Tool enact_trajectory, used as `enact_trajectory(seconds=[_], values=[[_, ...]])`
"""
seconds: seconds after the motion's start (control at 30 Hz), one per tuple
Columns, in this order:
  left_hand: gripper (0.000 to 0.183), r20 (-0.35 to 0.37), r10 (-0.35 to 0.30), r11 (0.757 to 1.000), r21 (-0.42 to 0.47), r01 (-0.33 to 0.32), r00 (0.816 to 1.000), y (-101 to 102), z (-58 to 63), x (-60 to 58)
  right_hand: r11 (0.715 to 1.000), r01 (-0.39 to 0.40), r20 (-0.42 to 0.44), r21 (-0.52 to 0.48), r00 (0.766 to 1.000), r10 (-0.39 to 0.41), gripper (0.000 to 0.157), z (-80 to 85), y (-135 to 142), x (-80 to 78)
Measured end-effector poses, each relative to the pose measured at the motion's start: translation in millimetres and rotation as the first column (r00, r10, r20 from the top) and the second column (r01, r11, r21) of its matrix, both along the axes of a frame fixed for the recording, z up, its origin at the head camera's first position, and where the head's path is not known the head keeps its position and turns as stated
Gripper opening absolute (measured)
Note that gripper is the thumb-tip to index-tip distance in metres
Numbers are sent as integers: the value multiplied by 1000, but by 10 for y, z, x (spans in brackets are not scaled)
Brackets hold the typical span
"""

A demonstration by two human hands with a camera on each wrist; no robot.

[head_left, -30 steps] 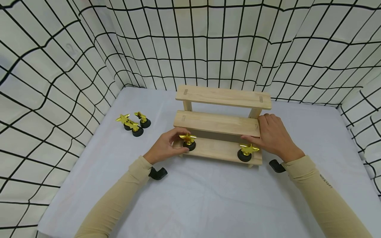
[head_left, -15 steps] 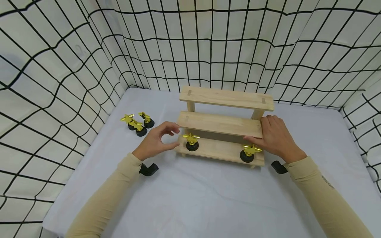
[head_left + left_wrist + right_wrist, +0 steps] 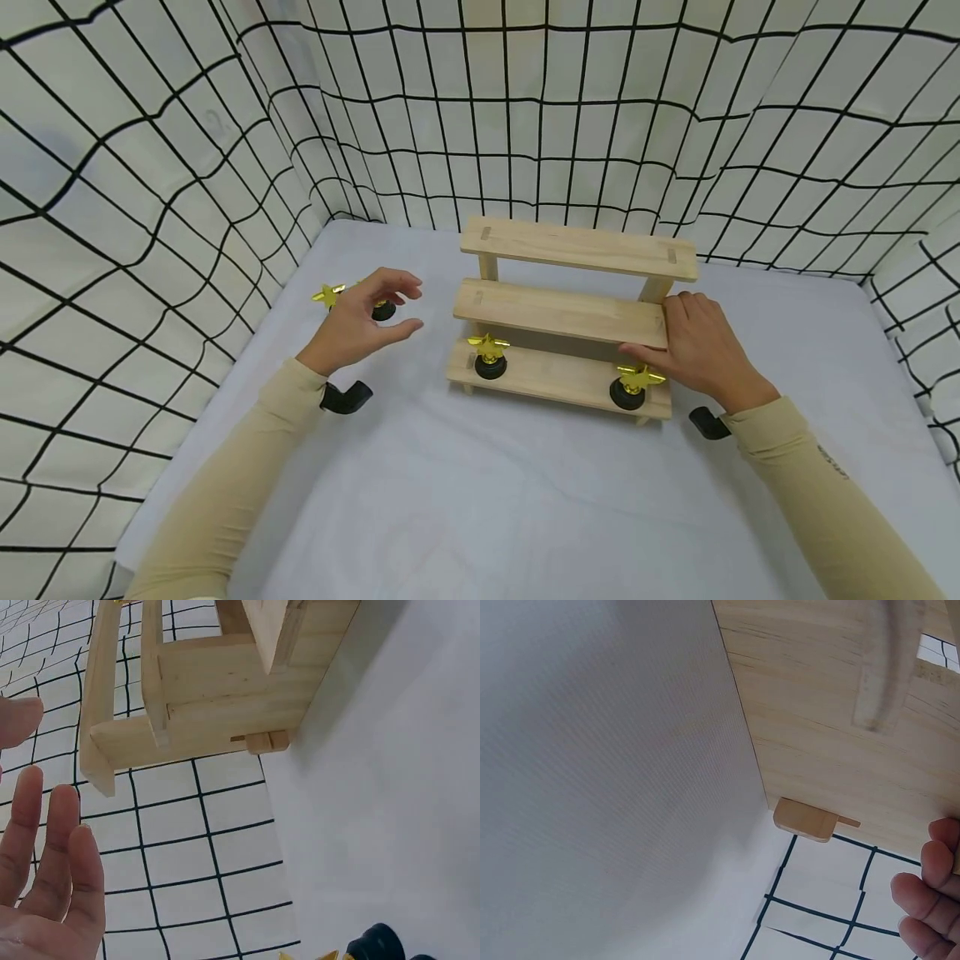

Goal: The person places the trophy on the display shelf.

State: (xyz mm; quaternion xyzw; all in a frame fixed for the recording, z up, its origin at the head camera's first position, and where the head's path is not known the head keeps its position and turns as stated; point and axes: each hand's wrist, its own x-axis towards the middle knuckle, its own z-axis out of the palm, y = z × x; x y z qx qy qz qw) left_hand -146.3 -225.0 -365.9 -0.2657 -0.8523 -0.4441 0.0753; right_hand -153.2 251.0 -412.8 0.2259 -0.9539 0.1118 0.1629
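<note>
A three-tier wooden display rack [image 3: 562, 310] stands on the white-covered table. On its lowest tier are two small star trophies, gold on black round bases: one near the left end [image 3: 491, 358], the other near the right end [image 3: 630, 389]. My right hand [image 3: 699, 354] grips the rack's right end at the middle tier, thumb along the front edge and fingers on the side. Left of the rack, my left hand [image 3: 362, 321] hovers with thumb and fingers spread and holds nothing. Partly hidden behind it are more star trophies [image 3: 327, 295]; the left wrist view shows black bases [image 3: 376, 945].
A black grid net [image 3: 540, 100] over white sheeting rises behind the table and along both sides. White cloth [image 3: 480, 500] covers the tabletop. A black wrist-worn piece [image 3: 347, 397] sticks out beneath each wrist.
My left hand let go of the left trophy, which stays on the lowest tier, and moved left to the group of trophies. My right hand keeps its grip on the rack.
</note>
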Motion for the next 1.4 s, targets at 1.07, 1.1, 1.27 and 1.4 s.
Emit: enact_trajectory(seconds=[1.07, 1.1, 1.27, 1.4], values=[[46, -9, 389, 920, -57, -389, 921, -724, 126, -304, 1000, 4, -7, 4, 1000, -4, 74, -11, 17, -29], [46, -2, 387, 920, -68, -386, 922, -743, 118, -304, 1000, 0, -12, 3, 1000, 0, 75, -12, 17, -30], [45, 32, 387, 916, -131, -380, 921, -845, 55, -318, 1000, -16, -41, -5, 999, 16, 81, -27, 21, -33], [46, 48, 399, 908, -161, -388, 916, -925, -8, -323, 1000, -25, -51, -16, 998, 24, 84, -43, 21, -22]])
